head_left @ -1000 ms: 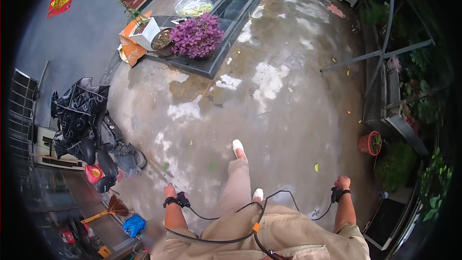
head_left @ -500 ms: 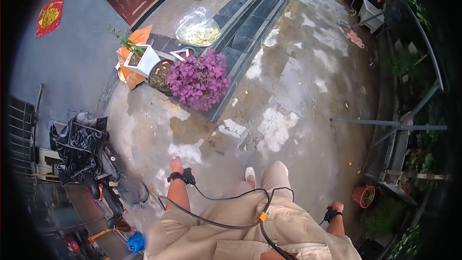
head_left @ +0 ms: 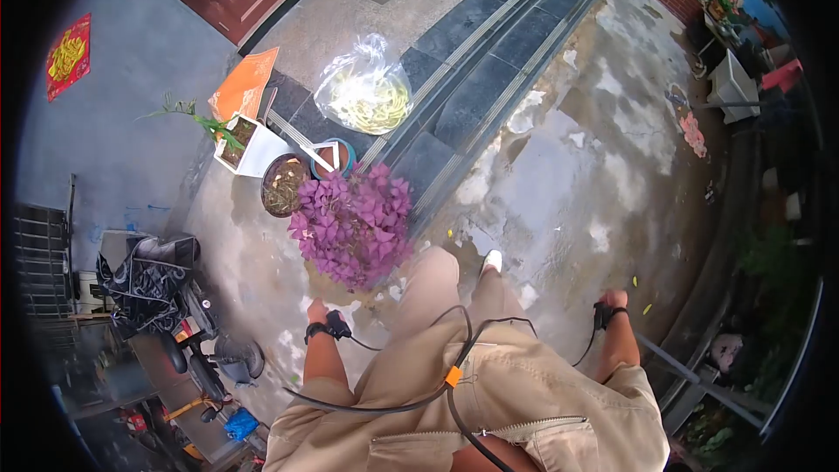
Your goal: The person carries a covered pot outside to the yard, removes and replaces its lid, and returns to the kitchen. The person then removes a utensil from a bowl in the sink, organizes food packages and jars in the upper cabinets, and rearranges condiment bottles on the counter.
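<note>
Walking with both bare hands low, apart from the bushy purple-leaved plant (head_left: pixel 357 227).
Holding the left hand (head_left: pixel 317 309) nearest to the plant, just behind its leaves, too small in view to tell released from clenched; carrying the right hand (head_left: pixel 616 299) well apart from it, fingers curled in, seemingly clenched. Beyond the leaves, seeing a round dark pot (head_left: pixel 285 184), then a white square-topped planter (head_left: pixel 260 154), then a clear plastic bag of pale yellow-green strips (head_left: pixel 365 98) on tiles.

The bag (head_left: pixel 365 98) lies on the steps (head_left: pixel 468 79), behind the plant (head_left: pixel 354 225).
</note>
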Demonstrator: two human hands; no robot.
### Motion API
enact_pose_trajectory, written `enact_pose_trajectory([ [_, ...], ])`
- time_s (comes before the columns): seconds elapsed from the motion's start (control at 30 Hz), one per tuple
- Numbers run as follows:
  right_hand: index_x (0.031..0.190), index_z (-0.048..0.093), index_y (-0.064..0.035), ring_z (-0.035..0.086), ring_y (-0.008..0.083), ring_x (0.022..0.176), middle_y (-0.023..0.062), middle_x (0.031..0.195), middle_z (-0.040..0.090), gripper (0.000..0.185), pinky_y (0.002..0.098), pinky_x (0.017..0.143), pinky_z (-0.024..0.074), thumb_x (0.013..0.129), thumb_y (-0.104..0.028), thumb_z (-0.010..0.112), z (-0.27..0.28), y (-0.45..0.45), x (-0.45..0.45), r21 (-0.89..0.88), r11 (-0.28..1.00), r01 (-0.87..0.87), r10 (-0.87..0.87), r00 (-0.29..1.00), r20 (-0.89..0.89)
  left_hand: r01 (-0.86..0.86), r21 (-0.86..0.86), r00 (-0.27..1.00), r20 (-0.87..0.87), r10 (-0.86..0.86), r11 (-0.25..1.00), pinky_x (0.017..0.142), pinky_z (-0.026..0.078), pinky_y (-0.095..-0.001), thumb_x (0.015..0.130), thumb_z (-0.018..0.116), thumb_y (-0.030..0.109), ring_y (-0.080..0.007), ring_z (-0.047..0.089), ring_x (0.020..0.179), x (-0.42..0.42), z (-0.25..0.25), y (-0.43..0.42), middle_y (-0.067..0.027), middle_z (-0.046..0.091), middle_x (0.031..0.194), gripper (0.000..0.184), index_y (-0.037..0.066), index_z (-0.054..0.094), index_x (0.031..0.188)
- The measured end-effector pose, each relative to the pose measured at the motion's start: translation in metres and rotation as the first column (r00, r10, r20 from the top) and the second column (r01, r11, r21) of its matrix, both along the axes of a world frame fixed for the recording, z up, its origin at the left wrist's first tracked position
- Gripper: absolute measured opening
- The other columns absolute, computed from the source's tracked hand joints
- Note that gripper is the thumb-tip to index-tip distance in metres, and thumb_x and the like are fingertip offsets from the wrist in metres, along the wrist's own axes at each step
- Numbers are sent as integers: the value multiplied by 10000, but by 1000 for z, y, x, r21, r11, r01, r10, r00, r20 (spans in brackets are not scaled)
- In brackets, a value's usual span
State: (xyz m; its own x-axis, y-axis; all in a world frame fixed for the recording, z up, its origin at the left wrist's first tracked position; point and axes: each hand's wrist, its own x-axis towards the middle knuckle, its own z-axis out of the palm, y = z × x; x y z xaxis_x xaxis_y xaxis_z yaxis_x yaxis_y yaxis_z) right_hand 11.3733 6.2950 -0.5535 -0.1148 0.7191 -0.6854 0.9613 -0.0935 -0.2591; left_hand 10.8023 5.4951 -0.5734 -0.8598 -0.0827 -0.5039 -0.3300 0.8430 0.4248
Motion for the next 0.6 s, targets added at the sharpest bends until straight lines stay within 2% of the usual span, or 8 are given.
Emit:
enact_pose_trajectory([
  [0.13, 871, 653, -18, 609, 137, 559, 54, 665, 623, 132, 287, 493, 509, 837, -125, 583, 101, 178, -335, 134, 959, 251, -145, 836, -529, -155, -50, 982, 103, 159, 987, 705, 517, -481, 669, 772, 198, -436, 635, 854, 0, 11, -5, -233, 659, 851, 268, 27, 605, 791],
  [0.17, 889, 658, -18, 615, 129, 597, 44, 680, 623, 138, 280, 518, 512, 847, -127, 584, 123, 206, -409, 220, 961, 165, -16, 834, -552, -368, 311, 916, 281, 285, 876, 508, 472, -470, 823, 417, 259, -305, 559, 530, -6, 20, 9, -141, 566, 642, 262, 72, 541, 688],
  [0.2, 907, 663, -17, 621, 122, 636, 34, 695, 622, 145, 273, 542, 514, 858, -129, 586, 140, 231, -476, 309, 947, 84, 110, 819, -563, 1, -254, 952, 298, 77, 967, 543, 480, -467, 840, 426, 274, -308, 574, 585, -27, 20, 20, -147, 584, 691, 257, 66, 553, 758],
  [0.37, 915, 705, -87, 650, 360, 883, 178, 908, 682, 209, 431, 812, 516, 789, -221, 606, 184, 308, -719, 580, 703, -412, 557, 825, -90, 418, -448, 892, 369, -262, 790, 717, 522, -450, 929, 468, 347, -326, 650, 857, -210, 26, 156, -180, 669, 935, 389, 35, 614, 1110],
  [0.43, 900, 709, -124, 634, 376, 920, 175, 946, 673, 195, 449, 825, 516, 766, -235, 621, 195, 334, -768, 508, 631, -587, 579, 792, 196, -218, -202, 877, 388, 282, 955, 757, 537, -468, 945, 491, 274, -331, 670, 910, -329, -5, 196, -202, 684, 979, 349, 22, 628, 1143],
  [0.5, 913, 710, -110, 631, 376, 937, 183, 953, 670, 226, 456, 824, 515, 770, -239, 592, 205, 363, -790, 475, 727, -496, 492, 859, 145, 583, -413, 813, 282, -510, 700, 736, 523, -516, 900, 489, 192, -398, 651, 894, -443, 54, 324, -227, 664, 956, 244, 28, 620, 1026],
  [0.53, 861, 709, -70, 633, 399, 892, 211, 895, 665, 270, 464, 817, 514, 795, -268, 537, 202, 385, -798, 478, 714, -512, 500, 850, 165, -43, -153, 997, 59, 52, 987, 723, 518, -525, 883, 501, 173, -428, 633, 903, -503, 30, 361, -242, 650, 966, 226, 38, 614, 1025],
  [0.6, 855, 707, -51, 635, 401, 895, 219, 900, 665, 277, 461, 825, 509, 790, -260, 537, 240, 398, -818, 480, 765, -429, 406, 900, 157, -298, 195, 949, -44, 312, 934, 816, 480, -398, 857, 547, 292, -329, 643, 966, -614, 79, 483, -229, 666, 1028, 451, -39, 597, 1159],
])
